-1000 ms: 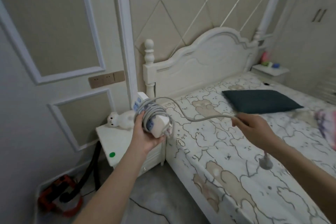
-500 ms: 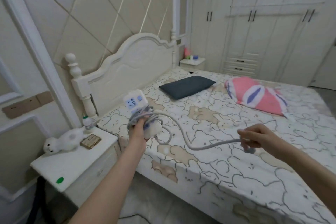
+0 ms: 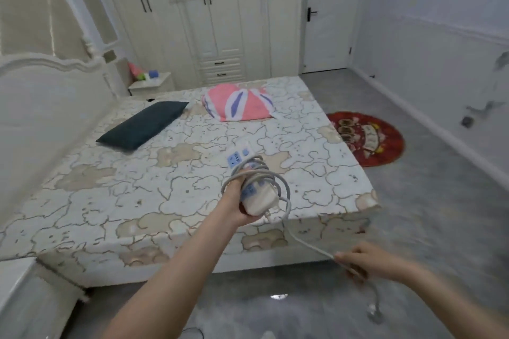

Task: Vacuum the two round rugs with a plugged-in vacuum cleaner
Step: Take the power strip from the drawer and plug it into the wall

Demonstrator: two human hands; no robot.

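round rug (image 3: 367,137), the red one, lies on the grey floor just past the far corner of the bed (image 3: 165,187). left hand (image 3: 238,201) grips a white power strip (image 3: 254,181) with its cord (image 3: 275,181) coiled round it, held above the bed's near edge. right hand (image 3: 369,263) pinches the loose cord, plug (image 3: 375,311) dangling below. dark pillow (image 3: 143,125) and pink blanket (image 3: 238,103) on the bed.

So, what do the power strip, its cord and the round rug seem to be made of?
The power strip looks like hard white plastic: smooth, slightly glossy shell with blue socket panels. The cord looks like a flexible grey rubber or vinyl jacket, since it coils in loose loops and hangs limp. The rug seems to be printed textile, flat and matte; its pile cannot be told from here.
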